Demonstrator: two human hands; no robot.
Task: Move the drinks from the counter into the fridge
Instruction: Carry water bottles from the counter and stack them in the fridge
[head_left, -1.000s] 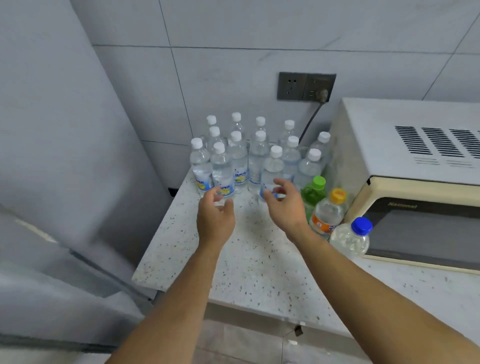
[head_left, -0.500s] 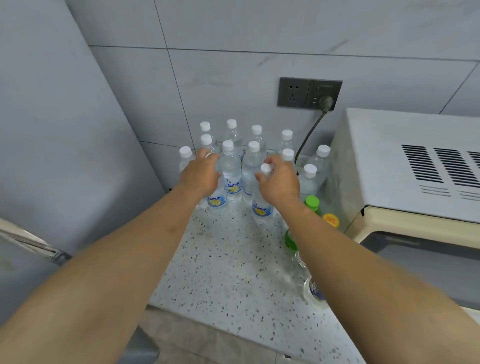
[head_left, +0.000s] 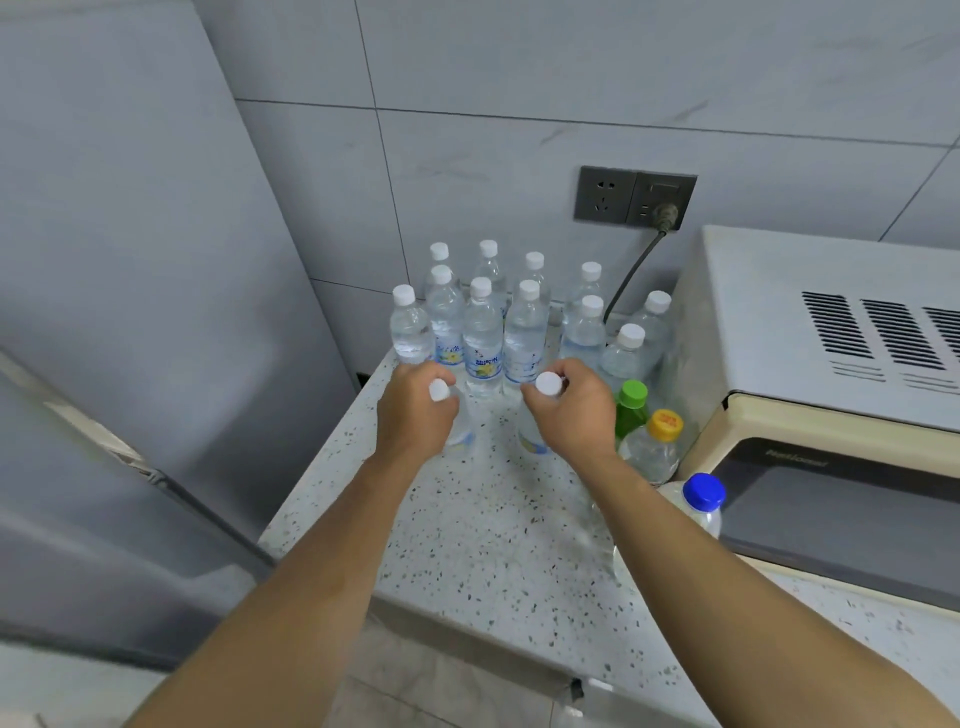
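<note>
The left hand (head_left: 415, 415) grips one water bottle (head_left: 460, 428) and the right hand (head_left: 569, 415) grips another bottle (head_left: 532, 439), both just in front of the bottle cluster (head_left: 483, 338). Bare tabletop (head_left: 493, 545) stretches toward its near edge.

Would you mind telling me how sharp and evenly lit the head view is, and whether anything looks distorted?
Head view: soft, even light with faint shadows; the water bottles and both hands, left hand and right hand, look fairly sharp; the fridge at the left edge is smeared; wide-angle bending tilts the wall tiles and the microwave.
</note>
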